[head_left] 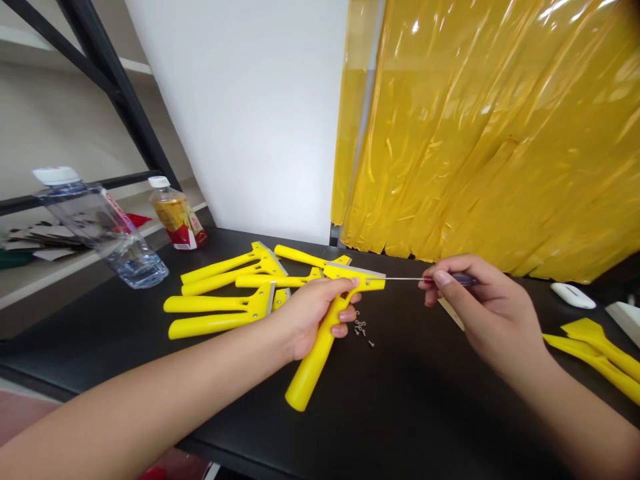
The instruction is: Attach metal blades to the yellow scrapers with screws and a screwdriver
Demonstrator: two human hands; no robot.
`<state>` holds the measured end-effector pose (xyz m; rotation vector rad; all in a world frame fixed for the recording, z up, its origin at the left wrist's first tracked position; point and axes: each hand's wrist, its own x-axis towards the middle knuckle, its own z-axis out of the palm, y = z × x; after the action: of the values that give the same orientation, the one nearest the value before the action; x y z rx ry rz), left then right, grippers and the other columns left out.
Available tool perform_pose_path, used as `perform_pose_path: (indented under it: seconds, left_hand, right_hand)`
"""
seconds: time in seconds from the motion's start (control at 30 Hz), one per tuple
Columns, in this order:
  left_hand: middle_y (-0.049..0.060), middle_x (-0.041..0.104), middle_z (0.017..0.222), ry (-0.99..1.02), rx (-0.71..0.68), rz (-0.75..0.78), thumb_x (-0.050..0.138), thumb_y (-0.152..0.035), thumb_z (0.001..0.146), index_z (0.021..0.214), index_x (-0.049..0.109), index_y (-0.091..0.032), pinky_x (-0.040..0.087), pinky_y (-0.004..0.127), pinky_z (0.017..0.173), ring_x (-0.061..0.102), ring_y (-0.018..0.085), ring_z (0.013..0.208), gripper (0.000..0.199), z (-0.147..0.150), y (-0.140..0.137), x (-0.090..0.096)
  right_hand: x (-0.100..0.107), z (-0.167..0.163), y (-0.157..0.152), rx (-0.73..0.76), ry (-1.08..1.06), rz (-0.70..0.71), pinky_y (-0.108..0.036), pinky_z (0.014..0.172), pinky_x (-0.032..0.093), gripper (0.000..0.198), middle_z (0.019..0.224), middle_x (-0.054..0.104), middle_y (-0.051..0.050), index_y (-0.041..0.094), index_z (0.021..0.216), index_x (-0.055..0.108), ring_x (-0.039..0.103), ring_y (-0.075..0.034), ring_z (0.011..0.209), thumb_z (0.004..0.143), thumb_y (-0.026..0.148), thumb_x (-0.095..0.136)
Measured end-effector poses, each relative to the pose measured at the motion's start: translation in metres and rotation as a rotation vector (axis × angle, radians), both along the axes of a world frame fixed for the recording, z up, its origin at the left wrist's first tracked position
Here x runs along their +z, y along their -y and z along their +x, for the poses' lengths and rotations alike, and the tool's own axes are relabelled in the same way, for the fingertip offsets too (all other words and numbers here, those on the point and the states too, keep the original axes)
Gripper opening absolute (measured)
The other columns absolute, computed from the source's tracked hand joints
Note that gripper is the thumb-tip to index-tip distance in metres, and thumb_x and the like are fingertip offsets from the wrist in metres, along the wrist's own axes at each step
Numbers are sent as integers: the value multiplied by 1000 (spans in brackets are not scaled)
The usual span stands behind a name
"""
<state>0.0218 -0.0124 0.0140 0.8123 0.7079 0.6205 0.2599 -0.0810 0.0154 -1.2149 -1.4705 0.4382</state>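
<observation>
L hand gripping scraper | R hand gripping screwdriver | ctr-left scrapers bladed (prob. done) | far-right handles prob. pending

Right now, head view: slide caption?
Left hand holding a yellow scraper, right hand putting a screwdriver to it; loose screws nearby.

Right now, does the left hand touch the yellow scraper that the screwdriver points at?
Touching. The head view shows the left hand closed around the yellow scraper, near its handle's top.
</observation>
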Motion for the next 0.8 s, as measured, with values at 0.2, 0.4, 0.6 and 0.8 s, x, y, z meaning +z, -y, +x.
perform_pose_path:
  seconds: [0.2,0.4,0.6,0.8]
  left_hand:
    - [-2,53,80,1,7,2,71,-26,87,93,53,-19,23,18,42,42,5,53,21,0,1,1]
    - [-2,53,80,0,10,6,71,-27,87,93,53,-19,23,18,42,42,5,52,21,0,2,1]
    - [-2,52,81,-5,16,7,71,-27,87,94,53,-19,23,18,42,41,5,53,22,0,2,2]
    - [-2,53,80,-7,24,30,73,-28,85,91,53,-19,22,18,42,41,5,53,23,0,3,2]
  right_hand:
    - [0,-1,0,14,8,-1,-31,70,52,12,83,68,-1,27,102,69,64,-17,75,101,38,67]
    - [0,-2,0,20,-22,2,-30,70,53,10,88,69,-2,27,104,68,64,-16,76,100,36,67]
    - [-1,0,-1,20,-10,-5,-31,70,53,11,87,68,-2,27,105,68,64,-17,76,100,36,68]
    - [-3,2,-1,6,17,-17,-31,69,53,13,88,69,-2,27,105,68,65,-17,76,99,38,68]
